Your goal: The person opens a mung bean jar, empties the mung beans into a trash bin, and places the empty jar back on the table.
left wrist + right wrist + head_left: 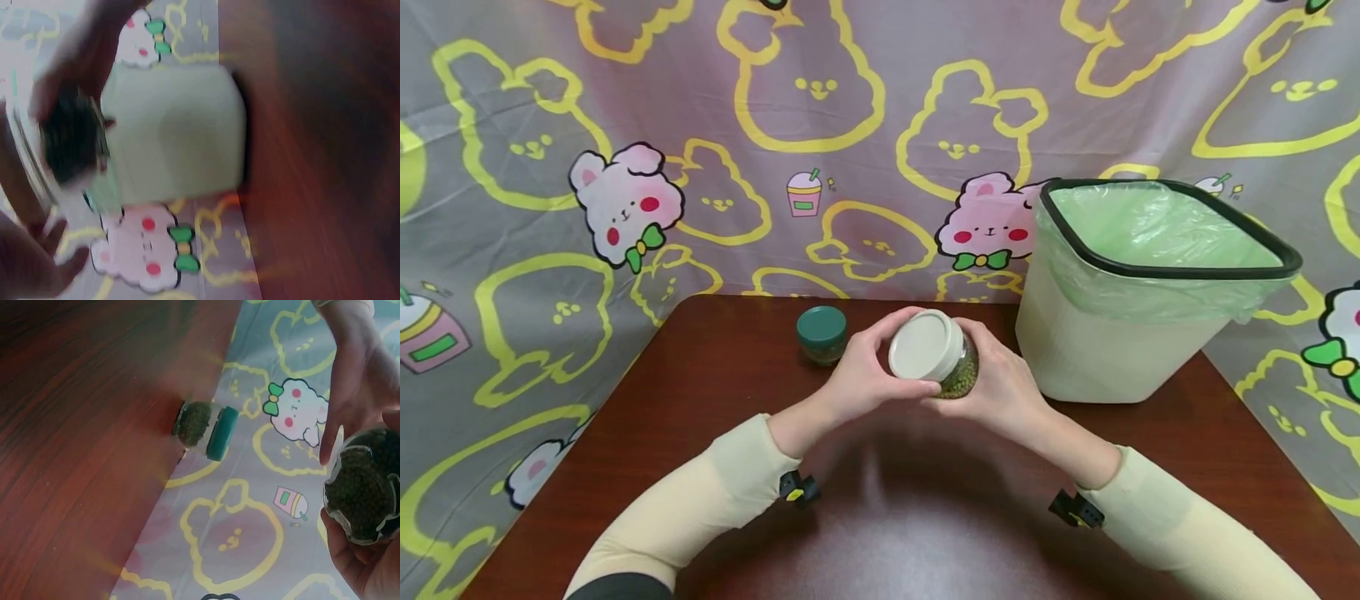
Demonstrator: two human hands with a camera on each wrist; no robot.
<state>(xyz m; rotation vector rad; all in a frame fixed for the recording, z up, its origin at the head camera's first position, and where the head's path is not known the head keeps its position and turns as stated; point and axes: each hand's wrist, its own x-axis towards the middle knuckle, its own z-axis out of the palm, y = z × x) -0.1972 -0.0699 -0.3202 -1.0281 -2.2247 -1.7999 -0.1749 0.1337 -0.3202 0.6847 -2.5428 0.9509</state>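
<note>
Both hands hold a clear jar [959, 380] of small green beans above the table, tilted so its white lid [919, 345] faces the head camera. My left hand [867, 377] grips the lid's side, its thumb along the lower edge and its fingers round the far side. My right hand [996, 377] wraps the glass body from the right. In the right wrist view, the beans [359, 494] show through the glass. The left wrist view is blurred, with the jar [72, 140] dark between the hands.
A second jar with a teal lid [822, 327] and green contents [195, 424] stands left of my hands, toward the table's back. At the right stands a white bin [1090, 342] with a black rim and a green liner [1172, 229]. A patterned cloth [865, 183] hangs behind the brown table [715, 375].
</note>
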